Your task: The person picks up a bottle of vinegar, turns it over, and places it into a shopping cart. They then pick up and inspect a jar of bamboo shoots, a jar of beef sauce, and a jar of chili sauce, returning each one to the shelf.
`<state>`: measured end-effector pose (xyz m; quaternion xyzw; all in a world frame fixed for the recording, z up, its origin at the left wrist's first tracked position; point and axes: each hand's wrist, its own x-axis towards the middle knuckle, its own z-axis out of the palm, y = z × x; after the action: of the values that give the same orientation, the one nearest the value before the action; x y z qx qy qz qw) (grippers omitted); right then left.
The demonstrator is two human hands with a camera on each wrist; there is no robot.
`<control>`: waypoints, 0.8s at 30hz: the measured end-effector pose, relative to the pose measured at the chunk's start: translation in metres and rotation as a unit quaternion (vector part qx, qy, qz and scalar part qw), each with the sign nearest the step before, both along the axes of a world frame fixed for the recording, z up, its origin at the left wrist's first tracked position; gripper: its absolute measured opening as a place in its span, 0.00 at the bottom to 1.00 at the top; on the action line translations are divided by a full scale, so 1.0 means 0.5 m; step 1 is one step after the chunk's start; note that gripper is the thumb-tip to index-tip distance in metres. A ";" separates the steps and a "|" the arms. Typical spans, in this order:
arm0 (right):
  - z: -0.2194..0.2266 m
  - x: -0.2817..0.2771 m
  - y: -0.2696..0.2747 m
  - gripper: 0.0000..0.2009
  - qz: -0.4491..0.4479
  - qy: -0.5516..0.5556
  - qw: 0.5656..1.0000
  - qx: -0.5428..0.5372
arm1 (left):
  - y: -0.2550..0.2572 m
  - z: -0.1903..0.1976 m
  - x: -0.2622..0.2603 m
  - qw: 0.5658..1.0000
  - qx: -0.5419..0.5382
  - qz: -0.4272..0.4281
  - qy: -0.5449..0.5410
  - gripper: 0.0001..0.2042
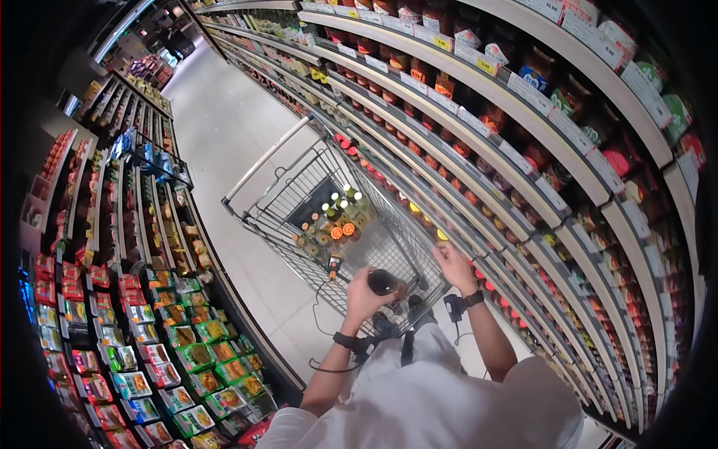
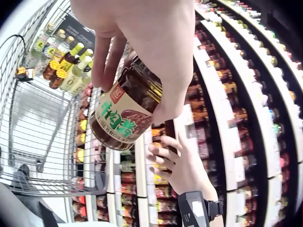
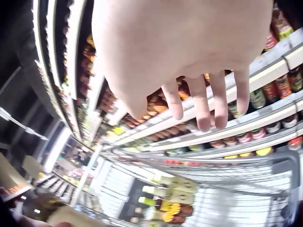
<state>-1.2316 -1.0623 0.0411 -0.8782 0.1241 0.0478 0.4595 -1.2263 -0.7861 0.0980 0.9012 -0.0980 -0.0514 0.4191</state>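
My left hand [image 1: 362, 299] grips a glass sauce jar [image 2: 124, 113] by its upper part, thumb on one side and fingers on the other. The jar has a dark lid, dark brown contents and a cream label with green characters; the left wrist view shows it tilted. Over the near end of the cart, its lid [image 1: 383, 281] faces up toward the head view. My right hand [image 1: 454, 267] is raised beside the shelf side of the cart, holding nothing. In the right wrist view its fingers [image 3: 201, 106] extend loosely, spread apart.
A metal shopping cart [image 1: 267, 159] stands in front of me, with several bottles [image 1: 345, 206] grouped inside at its handle end. Long shelves of jars [image 1: 441, 90] run close along the right. On the left are racks of packaged food [image 1: 157, 352]. Tiled aisle floor [image 1: 202, 112] stretches ahead.
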 end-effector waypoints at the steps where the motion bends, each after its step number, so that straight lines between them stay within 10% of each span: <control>1: -0.094 0.002 -0.023 0.27 -0.006 0.010 0.997 -0.070 | 0.006 -0.037 0.017 1.000 0.001 0.015 0.014 0.30; 6: -0.286 -0.055 -0.024 0.30 -0.036 0.193 0.976 -0.092 | 0.002 -0.167 0.123 0.991 -0.030 0.107 0.072 0.30; 11: -0.401 -0.120 0.039 0.15 -0.220 -0.011 0.972 -0.076 | -0.015 -0.360 0.262 0.984 0.072 0.150 0.059 0.32; 24: -0.425 -0.098 0.080 0.12 -0.407 -0.002 0.906 -0.117 | -0.027 -0.882 0.475 0.991 0.118 0.061 -0.024 0.41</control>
<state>-1.2806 -1.0224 -0.1712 -0.7985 0.4749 -0.1600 0.3336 -0.9887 -0.7995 -0.3427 0.9497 -0.0460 -0.0150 0.3093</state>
